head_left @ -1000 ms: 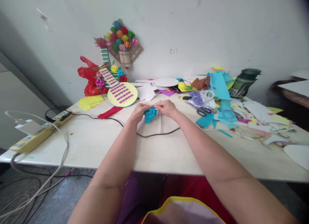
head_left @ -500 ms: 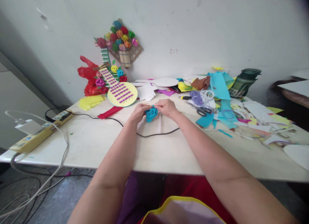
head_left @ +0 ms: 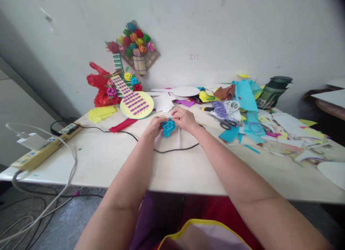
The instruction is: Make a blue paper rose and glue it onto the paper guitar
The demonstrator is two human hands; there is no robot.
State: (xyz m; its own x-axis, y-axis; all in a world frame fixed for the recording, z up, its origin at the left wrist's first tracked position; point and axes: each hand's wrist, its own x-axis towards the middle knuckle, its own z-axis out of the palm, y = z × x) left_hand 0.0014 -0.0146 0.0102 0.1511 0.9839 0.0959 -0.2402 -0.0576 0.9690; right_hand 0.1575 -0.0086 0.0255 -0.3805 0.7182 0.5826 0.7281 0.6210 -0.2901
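Note:
A blue crepe-paper flower [head_left: 168, 128] hangs between my hands above the middle of the white table [head_left: 185, 174]. My left hand [head_left: 155, 125] is closed at its left side, with a thin pale stick [head_left: 162, 116] showing along the fingertips. On the other side, my right hand [head_left: 185, 119] pinches at the flower's upper end, close to the stick. The exact grip of the fingertips is too small to make out.
A yellow guitar-shaped craft [head_left: 137, 105] and a red strip [head_left: 123, 125] lie left. A black cable [head_left: 172, 151] crosses below my hands. Scissors [head_left: 228, 124], yarn [head_left: 222, 109], paper scraps and a green bottle [head_left: 273, 92] are right. A power strip [head_left: 48, 147] sits far left.
My right hand's fingers have shifted slightly, with the knuckles a little higher and further left. The flower has turned or moved left very slightly.

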